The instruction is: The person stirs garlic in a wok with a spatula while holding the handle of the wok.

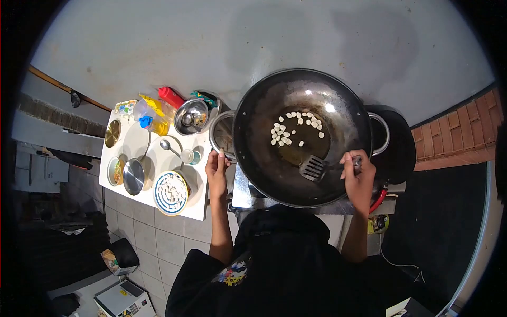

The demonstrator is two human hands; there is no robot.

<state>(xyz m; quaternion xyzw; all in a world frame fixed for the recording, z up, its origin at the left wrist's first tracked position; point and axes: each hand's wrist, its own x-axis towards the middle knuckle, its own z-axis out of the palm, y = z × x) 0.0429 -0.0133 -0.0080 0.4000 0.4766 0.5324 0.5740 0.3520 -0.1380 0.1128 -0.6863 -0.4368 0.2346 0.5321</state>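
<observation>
A big dark wok sits on the stove in front of me, with a loop handle on each side. Pale, roundish slices lie scattered in a shallow pool of oil at its middle. My left hand grips the wok's left handle near its lower end. In my right hand, fingers are wrapped round the handle of a slotted spatula. The spatula's head rests low in the wok, just below the slices.
On the white table at left stand a blue-ringed plate of white pieces, a steel bowl, a jug of yellow oil, a red bottle and a small jar. A black pan lies right of the wok.
</observation>
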